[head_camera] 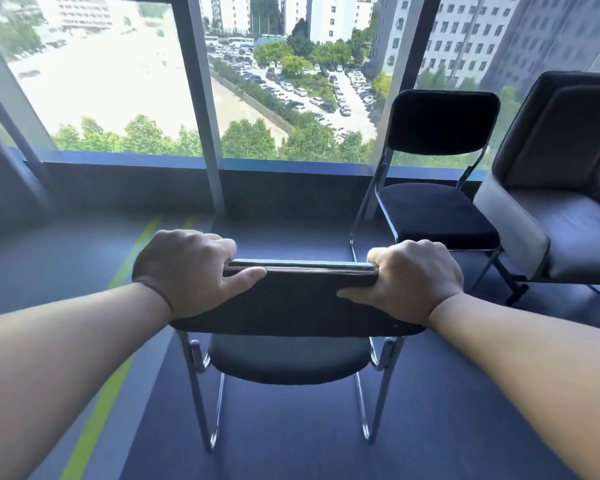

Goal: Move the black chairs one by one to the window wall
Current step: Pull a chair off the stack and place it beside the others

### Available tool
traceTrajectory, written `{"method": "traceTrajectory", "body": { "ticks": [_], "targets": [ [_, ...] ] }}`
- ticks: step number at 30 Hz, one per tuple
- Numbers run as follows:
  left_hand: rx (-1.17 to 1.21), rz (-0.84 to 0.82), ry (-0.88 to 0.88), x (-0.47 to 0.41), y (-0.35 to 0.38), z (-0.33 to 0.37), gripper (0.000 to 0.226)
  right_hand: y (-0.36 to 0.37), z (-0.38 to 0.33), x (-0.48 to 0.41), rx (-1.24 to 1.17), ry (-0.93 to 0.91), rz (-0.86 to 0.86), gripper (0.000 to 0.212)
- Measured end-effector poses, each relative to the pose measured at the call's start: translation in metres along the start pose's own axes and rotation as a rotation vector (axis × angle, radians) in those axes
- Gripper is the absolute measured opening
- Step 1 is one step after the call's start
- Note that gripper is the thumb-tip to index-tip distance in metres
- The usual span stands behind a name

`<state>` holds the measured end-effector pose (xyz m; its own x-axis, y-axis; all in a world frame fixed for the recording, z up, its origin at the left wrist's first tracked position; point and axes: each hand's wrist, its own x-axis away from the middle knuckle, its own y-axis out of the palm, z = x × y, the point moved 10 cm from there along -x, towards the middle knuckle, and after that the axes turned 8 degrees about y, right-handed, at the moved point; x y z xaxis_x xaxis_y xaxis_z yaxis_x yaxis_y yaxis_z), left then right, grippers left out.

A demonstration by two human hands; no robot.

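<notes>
Left hand (187, 271), right hand (413, 282), each tight around top edge of black chair (291, 306)

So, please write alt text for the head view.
The left hand and right hand grip the backrest top of a black chair facing the window wall. A second black chair stands there, beside a grey armchair.

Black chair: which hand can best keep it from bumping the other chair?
Probably the right hand: its grip is on the backrest end nearest the parked chair; left hand holds the far end.
</notes>
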<state>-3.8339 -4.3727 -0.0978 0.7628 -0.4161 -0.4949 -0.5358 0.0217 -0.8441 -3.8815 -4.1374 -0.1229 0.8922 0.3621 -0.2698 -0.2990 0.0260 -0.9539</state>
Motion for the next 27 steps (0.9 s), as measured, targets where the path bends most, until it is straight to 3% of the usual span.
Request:
{"method": "traceTrajectory", "body": {
  "ticks": [9, 27],
  "targets": [
    [0.028, -0.006, 0.057, -0.067, 0.053, -0.058, 0.065, 0.016, 0.007, -0.088, 0.012, 0.069, -0.088, 0.071],
    [0.038, -0.023, 0.030, -0.193, 0.145, -0.126, 0.058, 0.073, 0.060, -0.249, 0.001, 0.071, -0.097, 0.070]
  ]
}}
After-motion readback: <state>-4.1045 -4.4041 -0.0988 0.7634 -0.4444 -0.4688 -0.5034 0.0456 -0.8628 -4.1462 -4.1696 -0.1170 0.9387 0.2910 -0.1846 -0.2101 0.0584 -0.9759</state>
